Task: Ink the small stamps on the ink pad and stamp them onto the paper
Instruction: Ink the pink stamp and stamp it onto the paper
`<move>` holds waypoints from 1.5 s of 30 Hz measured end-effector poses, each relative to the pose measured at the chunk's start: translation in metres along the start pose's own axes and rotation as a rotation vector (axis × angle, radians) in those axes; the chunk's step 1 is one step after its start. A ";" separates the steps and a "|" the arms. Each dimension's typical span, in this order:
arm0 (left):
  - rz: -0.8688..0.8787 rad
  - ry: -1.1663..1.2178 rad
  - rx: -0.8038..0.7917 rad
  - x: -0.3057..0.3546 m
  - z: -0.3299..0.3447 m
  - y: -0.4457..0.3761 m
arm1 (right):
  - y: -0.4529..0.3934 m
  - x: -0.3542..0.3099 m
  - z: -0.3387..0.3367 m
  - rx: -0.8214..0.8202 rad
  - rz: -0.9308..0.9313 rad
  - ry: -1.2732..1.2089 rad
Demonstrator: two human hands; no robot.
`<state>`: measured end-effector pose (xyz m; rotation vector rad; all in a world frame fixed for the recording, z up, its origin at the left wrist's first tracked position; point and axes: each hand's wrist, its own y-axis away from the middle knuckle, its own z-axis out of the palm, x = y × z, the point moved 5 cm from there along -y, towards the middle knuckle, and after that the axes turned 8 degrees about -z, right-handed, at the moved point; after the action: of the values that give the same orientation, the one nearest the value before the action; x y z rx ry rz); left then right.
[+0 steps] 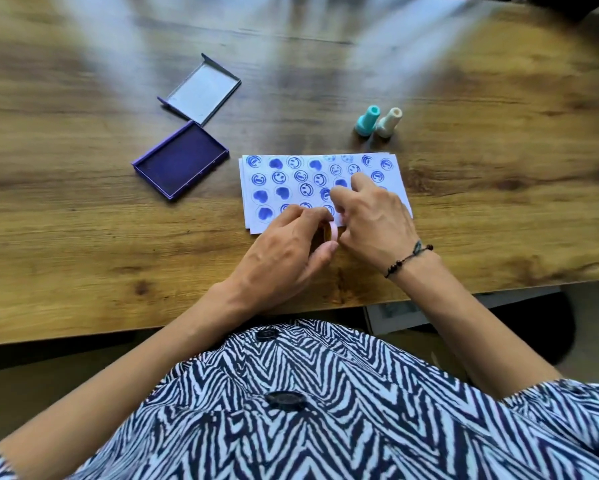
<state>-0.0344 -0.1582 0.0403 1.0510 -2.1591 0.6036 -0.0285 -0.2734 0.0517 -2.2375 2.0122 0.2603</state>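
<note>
A white paper (393, 171) covered with several blue smiley and heart prints lies in the middle of the wooden table. My left hand (284, 251) and my right hand (377, 223) meet at the paper's near edge, both pinching a small pink stamp (333, 231) that is mostly hidden between the fingers. My right fingers arch over the lower prints. The open purple ink pad (182, 161) sits to the left of the paper. A teal stamp (367, 121) and a cream stamp (389, 123) stand upright just beyond the paper's far right corner.
The ink pad's grey lid (201, 90) lies open-side up behind the pad. The table's near edge (118, 336) runs close to my body. A beaded bracelet (409, 259) circles my right wrist.
</note>
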 end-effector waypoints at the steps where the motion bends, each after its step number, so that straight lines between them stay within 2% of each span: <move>1: 0.006 -0.008 0.001 0.000 0.000 0.000 | 0.001 0.000 0.000 -0.010 0.001 0.003; 4: 0.009 -0.013 0.013 0.001 0.000 0.001 | 0.003 0.001 -0.005 -0.052 0.011 -0.006; 5: 0.005 -0.013 0.012 0.002 0.000 0.001 | 0.004 0.004 -0.010 -0.018 0.026 -0.057; 9: -0.003 -0.005 0.019 0.002 -0.002 0.001 | 0.018 0.024 -0.064 0.368 0.118 -0.349; 12: -0.001 -0.001 0.035 0.000 -0.003 0.001 | 0.033 0.041 -0.089 0.477 0.216 -0.542; 15: -0.001 0.045 0.052 -0.001 -0.003 0.001 | 0.043 0.046 -0.085 0.479 0.268 -0.685; 19: -0.020 0.183 0.088 -0.004 -0.004 0.004 | 0.053 0.033 -0.062 0.400 0.303 -0.821; 22: -0.196 0.558 0.045 -0.007 -0.004 0.004 | 0.053 0.013 -0.049 0.375 0.303 -1.121; 25: -0.249 0.861 0.021 -0.002 -0.007 0.001 | 0.050 -0.005 -0.040 0.342 0.326 -1.454; 28: -0.252 0.997 0.054 0.002 -0.014 -0.002 | 0.047 -0.014 -0.033 0.325 0.384 -1.774; 30: -0.258 1.032 0.067 0.006 -0.018 -0.002 | 0.045 -0.016 -0.032 0.334 0.398 -1.870; 32: -0.250 1.020 0.081 0.008 -0.023 -0.002 | 0.043 -0.016 -0.035 0.364 0.343 -1.778; 36: -0.220 0.931 0.072 0.016 -0.034 -0.003 | 0.039 -0.021 -0.054 0.442 0.155 -1.279; 39: -0.236 0.879 0.081 0.018 -0.042 -0.003 | 0.037 -0.029 -0.064 0.467 0.073 -1.027; 45: -0.271 0.826 0.116 0.017 -0.054 -0.008 | 0.027 -0.039 -0.064 0.511 0.034 -0.824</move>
<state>-0.0168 -0.1369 0.0902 0.9093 -1.2583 0.8518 -0.0565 -0.2512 0.1229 -1.4393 1.4469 0.5007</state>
